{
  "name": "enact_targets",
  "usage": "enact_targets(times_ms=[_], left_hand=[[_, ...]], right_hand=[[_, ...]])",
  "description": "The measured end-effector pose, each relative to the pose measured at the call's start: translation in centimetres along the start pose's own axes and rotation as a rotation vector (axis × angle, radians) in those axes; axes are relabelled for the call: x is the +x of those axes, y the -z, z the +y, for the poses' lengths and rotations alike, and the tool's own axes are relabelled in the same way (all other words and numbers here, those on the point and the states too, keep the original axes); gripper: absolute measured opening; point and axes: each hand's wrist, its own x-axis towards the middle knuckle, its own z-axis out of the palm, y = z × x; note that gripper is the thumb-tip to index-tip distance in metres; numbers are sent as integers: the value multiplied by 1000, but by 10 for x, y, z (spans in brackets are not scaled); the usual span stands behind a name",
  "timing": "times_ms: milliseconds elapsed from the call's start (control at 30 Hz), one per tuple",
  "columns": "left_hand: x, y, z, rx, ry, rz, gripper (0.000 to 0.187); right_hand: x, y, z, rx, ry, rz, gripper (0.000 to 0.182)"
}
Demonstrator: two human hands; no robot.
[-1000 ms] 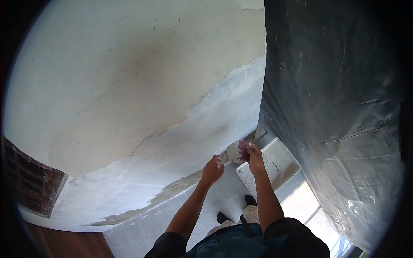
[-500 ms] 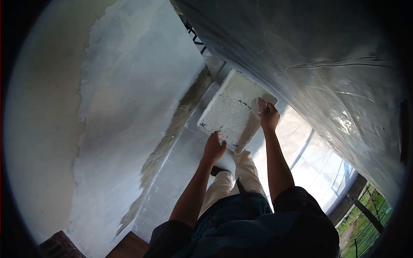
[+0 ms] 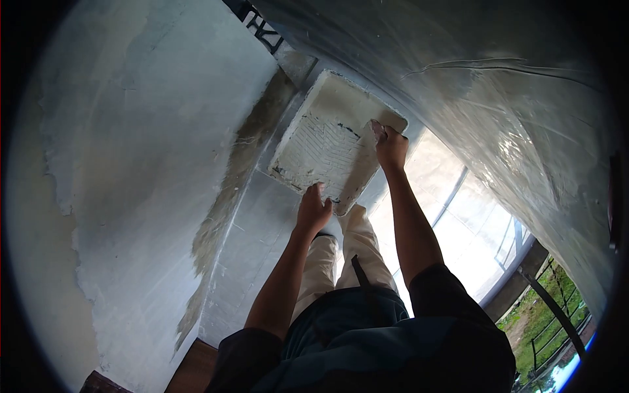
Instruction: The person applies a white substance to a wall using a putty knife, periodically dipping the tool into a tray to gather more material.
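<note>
A paint tray (image 3: 327, 141), its ribbed surface coated in pale, thick material, is held out in front of my legs. My left hand (image 3: 314, 207) grips the tray's near edge, with thumb and fingers at its rim. In my right hand (image 3: 391, 147) is a small flat scraper (image 3: 377, 131), whose lower part lies over the tray near the right side. The hand covers the scraper's handle, and its blade edge is hard to make out against the pale material.
On the left stands a wall (image 3: 144, 164) with pale coating and a rough, darker unfinished strip (image 3: 229, 190). Clear plastic sheeting (image 3: 511, 124) hangs along the right. Grey floor tiles (image 3: 239, 249) lie below. Grass (image 3: 557, 295) shows beyond a railing at the lower right.
The tray and both hands appear further up and left in the view, as does the wall. The scraper shows less of its face and sits at a different angle in my right hand.
</note>
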Motion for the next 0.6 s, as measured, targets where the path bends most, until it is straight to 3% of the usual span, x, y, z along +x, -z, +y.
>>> enact_targets(times_ms=[333,600], left_hand=[[-5,-8,-3,-121,43,-21,41],[-11,-8,-14,-76,56,15,41]], right_hand=[[4,-7,1,-60,20,-31,9],[16,-8,4,-149,-70,-141,26]])
